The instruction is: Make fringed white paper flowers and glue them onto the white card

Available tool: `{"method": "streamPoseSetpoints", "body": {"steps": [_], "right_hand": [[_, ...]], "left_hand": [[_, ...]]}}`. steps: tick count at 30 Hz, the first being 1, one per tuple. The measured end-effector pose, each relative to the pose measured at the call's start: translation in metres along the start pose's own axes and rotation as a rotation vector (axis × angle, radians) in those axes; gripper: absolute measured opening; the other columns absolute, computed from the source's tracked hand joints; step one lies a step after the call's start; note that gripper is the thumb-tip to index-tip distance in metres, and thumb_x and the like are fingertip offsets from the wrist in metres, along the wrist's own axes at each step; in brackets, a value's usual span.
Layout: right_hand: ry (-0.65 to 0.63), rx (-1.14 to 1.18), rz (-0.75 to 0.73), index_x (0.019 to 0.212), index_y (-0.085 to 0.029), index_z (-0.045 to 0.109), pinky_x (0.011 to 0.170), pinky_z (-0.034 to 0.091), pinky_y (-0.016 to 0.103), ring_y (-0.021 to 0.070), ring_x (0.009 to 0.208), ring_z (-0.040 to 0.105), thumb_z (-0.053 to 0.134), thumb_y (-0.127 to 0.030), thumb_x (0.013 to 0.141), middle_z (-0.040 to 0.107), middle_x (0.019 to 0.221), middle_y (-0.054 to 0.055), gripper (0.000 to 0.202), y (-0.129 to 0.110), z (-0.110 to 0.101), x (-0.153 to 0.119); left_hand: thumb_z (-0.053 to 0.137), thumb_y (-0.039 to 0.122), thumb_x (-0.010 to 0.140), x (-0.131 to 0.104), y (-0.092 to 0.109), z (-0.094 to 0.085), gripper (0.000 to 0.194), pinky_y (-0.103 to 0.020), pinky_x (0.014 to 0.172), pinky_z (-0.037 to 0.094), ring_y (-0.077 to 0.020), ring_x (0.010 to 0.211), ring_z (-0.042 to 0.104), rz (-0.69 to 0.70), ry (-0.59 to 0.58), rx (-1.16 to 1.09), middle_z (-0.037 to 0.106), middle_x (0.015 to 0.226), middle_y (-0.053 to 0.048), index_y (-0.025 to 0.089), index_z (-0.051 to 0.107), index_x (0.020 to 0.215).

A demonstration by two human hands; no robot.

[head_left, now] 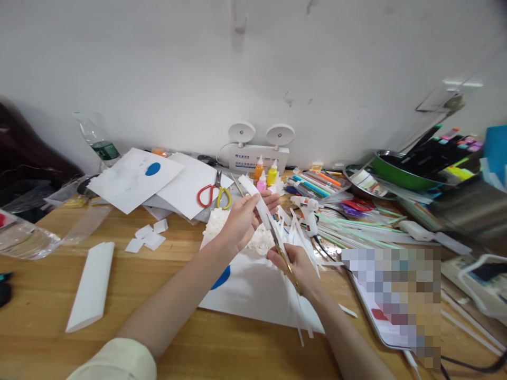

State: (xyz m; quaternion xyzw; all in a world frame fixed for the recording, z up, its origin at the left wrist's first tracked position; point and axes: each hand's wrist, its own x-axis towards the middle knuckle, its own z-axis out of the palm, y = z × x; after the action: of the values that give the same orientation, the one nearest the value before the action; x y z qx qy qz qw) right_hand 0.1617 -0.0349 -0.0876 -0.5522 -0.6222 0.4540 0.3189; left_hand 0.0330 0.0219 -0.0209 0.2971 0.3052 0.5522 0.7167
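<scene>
Near the middle, my left hand [243,219] pinches a narrow white paper strip [262,208] that slants down to the right. My right hand [295,266] is wrapped round the handles of gold scissors [282,253], whose blades meet the strip's lower end. Under both hands lies a large white sheet [253,301] with a blue shape [222,278] and a patch of crumpled white bits [216,227]. Thin white strips [297,235] are heaped beside my right hand, and a few hang below it.
Red-and-yellow scissors [217,194], small paint bottles [271,173] and a glue gun [309,214] lie beyond my hands. Folded white paper [92,287] and small white squares [152,240] are at left. A phone [380,322], green bowl [404,177] and pens [317,182] are at right.
</scene>
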Motion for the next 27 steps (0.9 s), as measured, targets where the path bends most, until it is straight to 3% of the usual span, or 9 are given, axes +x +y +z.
{"method": "streamPoseSetpoints", "body": {"steps": [11,27], "right_hand": [[0.043,-0.002,-0.017,0.064,-0.012,0.055,0.044,0.026,0.021,0.0089,0.049,0.034,0.05,-0.05,0.073,0.038,0.052,-0.003,0.039,0.002,0.0011,0.0004],[0.13,-0.084,0.059,0.053,-0.013,0.055,0.038,0.026,0.022,0.0089,0.038,0.037,0.046,-0.061,0.07,0.034,0.041,-0.004,0.051,0.0005,0.0022,-0.0026]], "left_hand": [[0.043,0.014,0.084,-0.0008,-0.0019,-0.0001,0.019,-0.039,0.094,0.041,-0.0216,0.091,0.063,-0.001,-0.006,-0.025,0.068,0.092,-0.015,0.008,0.06,0.087],[0.043,0.015,0.084,-0.002,0.002,0.0004,0.02,-0.037,0.091,0.043,-0.0208,0.09,0.064,-0.016,-0.052,-0.051,0.069,0.09,-0.014,0.008,0.061,0.086]]}}
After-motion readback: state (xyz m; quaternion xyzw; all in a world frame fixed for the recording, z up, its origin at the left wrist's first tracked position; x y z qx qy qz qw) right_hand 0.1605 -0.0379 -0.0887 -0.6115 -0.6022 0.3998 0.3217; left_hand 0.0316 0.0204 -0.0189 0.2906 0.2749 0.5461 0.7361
